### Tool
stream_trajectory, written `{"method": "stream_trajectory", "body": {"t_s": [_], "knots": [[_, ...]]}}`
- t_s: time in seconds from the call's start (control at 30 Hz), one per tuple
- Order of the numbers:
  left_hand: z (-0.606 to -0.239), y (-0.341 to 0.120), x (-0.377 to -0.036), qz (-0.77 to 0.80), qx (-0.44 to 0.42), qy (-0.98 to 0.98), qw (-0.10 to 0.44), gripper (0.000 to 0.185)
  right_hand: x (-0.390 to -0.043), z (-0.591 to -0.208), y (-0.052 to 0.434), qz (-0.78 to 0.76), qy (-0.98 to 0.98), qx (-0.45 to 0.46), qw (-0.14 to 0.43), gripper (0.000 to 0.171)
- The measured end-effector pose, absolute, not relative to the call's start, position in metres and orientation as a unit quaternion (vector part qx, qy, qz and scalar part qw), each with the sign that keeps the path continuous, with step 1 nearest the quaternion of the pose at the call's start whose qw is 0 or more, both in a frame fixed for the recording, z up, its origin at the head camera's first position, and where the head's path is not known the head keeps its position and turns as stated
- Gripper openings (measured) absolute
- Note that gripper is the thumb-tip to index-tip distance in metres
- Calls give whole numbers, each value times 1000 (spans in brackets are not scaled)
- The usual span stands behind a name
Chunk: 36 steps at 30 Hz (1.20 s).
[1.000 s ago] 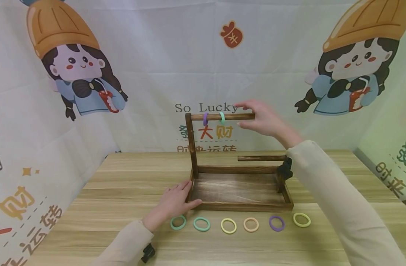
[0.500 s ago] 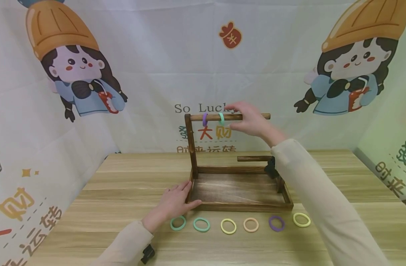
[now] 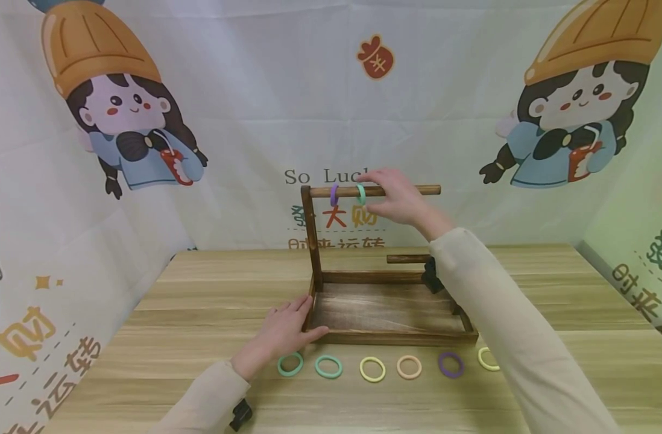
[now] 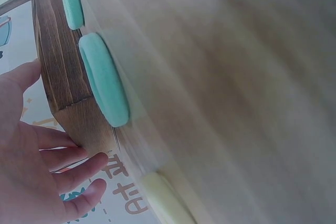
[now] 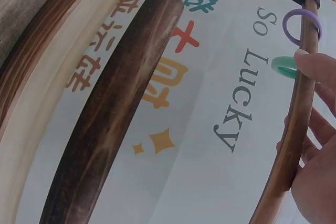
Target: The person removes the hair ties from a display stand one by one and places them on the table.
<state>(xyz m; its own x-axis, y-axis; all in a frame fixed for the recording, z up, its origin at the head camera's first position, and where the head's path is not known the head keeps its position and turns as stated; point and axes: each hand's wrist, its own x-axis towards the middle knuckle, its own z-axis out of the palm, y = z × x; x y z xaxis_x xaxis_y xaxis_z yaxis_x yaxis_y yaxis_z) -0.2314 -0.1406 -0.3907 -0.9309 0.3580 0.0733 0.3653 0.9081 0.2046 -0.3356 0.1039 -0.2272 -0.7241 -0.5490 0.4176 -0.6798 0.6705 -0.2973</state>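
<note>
The right hand (image 3: 398,202) is raised at the upper rod (image 3: 412,190) of the wooden rack (image 3: 387,313), whose long axis runs level, left to right, from the tall post at the rack's left end to a free tip pointing toward the right edge of the bench (image 3: 146,313). Its fingers (image 5: 315,66) are curled over and under the rod, and their tips touch the green ring (image 3: 361,193), which hangs on the rod just left of the hand; whether they pinch the ring itself cannot be told. The purple ring (image 3: 334,194) hangs a little further left, near the post, apart from the green one. So the hanging rings lie on the post side of the fingers, with the rod's open tip behind the hand. The left hand (image 3: 284,331) is well below, lying flat with relaxed, straight fingers against the rack's front left corner, holding nothing. Along the bench's front edge, just before the rack's tray, lies a row of loose rings; the mint ring (image 3: 290,363) at its left end sits just beside the left hand, and the right forearm crosses over the row's right end.
</note>
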Motion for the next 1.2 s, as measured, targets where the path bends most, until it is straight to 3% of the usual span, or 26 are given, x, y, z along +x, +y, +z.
{"method": "stream_trajectory", "body": {"t_s": [0.4, 1.2], "knots": [[-390, -141, -231, -109, -186, -976, 15, 77, -336, -229, 104, 189, -916, 320, 147, 53], [-391, -141, -231, -104, -187, -977, 19, 78, -335, -233, 129, 303, -890, 303, 157, 39]]}}
